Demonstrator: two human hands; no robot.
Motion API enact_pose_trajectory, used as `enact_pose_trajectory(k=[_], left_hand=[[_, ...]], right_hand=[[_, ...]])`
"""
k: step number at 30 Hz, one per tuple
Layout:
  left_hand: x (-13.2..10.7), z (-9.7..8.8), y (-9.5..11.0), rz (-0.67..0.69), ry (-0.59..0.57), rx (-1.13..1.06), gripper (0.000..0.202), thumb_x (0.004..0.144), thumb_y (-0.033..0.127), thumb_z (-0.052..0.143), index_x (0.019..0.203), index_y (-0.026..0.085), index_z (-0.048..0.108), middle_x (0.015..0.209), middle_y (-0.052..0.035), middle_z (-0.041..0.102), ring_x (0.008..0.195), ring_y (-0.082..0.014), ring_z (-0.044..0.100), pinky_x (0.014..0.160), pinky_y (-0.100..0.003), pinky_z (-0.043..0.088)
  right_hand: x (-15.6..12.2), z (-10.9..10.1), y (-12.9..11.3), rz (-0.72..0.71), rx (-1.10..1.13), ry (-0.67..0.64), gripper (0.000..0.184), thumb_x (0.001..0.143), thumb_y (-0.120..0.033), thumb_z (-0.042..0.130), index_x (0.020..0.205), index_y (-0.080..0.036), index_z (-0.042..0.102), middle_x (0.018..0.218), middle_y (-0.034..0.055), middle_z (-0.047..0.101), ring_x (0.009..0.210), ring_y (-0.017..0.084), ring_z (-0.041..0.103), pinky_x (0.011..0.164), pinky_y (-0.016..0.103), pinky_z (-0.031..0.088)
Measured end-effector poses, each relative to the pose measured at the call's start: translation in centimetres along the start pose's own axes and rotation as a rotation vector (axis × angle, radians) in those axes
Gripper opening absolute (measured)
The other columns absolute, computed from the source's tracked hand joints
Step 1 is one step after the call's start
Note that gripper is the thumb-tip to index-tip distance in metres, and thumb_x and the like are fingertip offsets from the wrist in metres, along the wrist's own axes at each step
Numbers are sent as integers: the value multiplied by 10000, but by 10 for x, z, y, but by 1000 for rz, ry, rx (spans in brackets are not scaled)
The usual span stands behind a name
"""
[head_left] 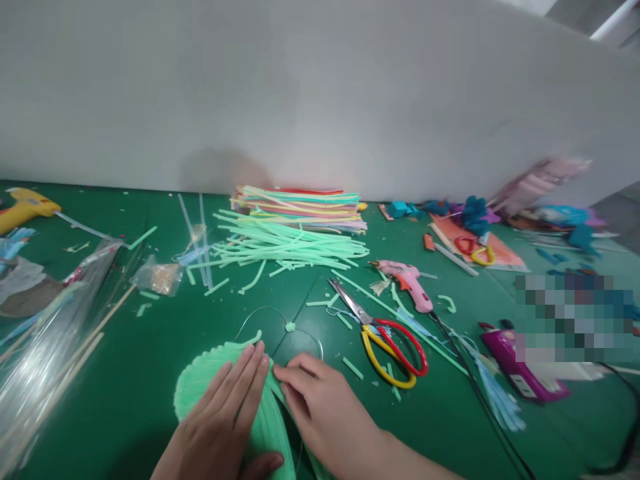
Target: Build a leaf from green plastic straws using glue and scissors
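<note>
One green fuzzy piece [200, 377], near centre: my left hand [223, 403] lies flat on it, my right hand [327, 403] pinches its right strand [274, 384], apparently shaping, the next move calling for a steady hold.

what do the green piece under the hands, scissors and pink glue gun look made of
Green piece: likely fuzzy fibre, matte, from its soft-looking ridges.
Scissors: blades seemingly metal, from their grey sheen; handles probably smooth plastic, from their even red and yellow.
Pink glue gun: apparently hard plastic, from its smooth moulded body.
</note>
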State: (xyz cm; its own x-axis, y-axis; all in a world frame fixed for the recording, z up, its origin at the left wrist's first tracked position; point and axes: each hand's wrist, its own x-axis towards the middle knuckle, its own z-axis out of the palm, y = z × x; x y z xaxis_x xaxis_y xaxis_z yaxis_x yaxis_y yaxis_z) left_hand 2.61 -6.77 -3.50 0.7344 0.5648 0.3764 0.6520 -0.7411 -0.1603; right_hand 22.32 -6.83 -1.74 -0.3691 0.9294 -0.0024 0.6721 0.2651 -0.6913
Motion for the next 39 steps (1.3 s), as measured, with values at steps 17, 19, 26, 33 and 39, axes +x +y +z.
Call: enact_pose_trajectory(k=[17, 19, 26, 33, 39], left_hand=[[-9, 4, -11, 69, 115, -55, 715, 888, 618, 508, 1432, 155, 485, 1357, -99, 646, 1302, -263, 535, 1069, -364, 413], [-13, 2, -14, 76, 110, -96, 664, 887, 589, 537, 1396, 163, 527, 1372, -97, 635, 1300, -264, 543, 1052, -353, 443], [-22, -12, -39, -511, 258, -399, 265, 900, 300, 609, 1156, 295, 679, 1161, -32, 725, 1091, -210, 667, 926, -303, 517], [25, -34, -61, -1024, -192, -1213, 353, 809, 561, 636, 856, 224, 732, 768, -6, 719, 724, -205, 655, 640, -249, 470], [32, -28, -52, -1150, -164, -1447, 339, 732, 526, 725, 778, 190, 727, 729, -2, 678, 702, -180, 578, 646, -241, 404]], right_hand=[[35, -34, 20, 376, 641, 132, 326, 821, -376, 709, 1061, -185, 597, 833, 2, 643, 739, 148, 617, 677, 289, 506], [38, -33, 16, 452, 965, 89, 377, 785, -431, 748, 1011, -190, 566, 728, -45, 608, 618, 109, 599, 575, 234, 481], [33, -44, 10, 511, 1152, -42, 438, 816, -517, 706, 1054, -172, 578, 622, -26, 639, 480, 91, 578, 454, 185, 431], [20, -52, 1, 265, 1035, 158, 363, 895, -493, 636, 1037, -160, 664, 659, -9, 634, 606, 120, 608, 551, 228, 492], [27, -65, 5, 244, 1035, 237, 345, 889, -481, 649, 1017, -162, 679, 637, -10, 631, 564, 110, 564, 556, 245, 458]])
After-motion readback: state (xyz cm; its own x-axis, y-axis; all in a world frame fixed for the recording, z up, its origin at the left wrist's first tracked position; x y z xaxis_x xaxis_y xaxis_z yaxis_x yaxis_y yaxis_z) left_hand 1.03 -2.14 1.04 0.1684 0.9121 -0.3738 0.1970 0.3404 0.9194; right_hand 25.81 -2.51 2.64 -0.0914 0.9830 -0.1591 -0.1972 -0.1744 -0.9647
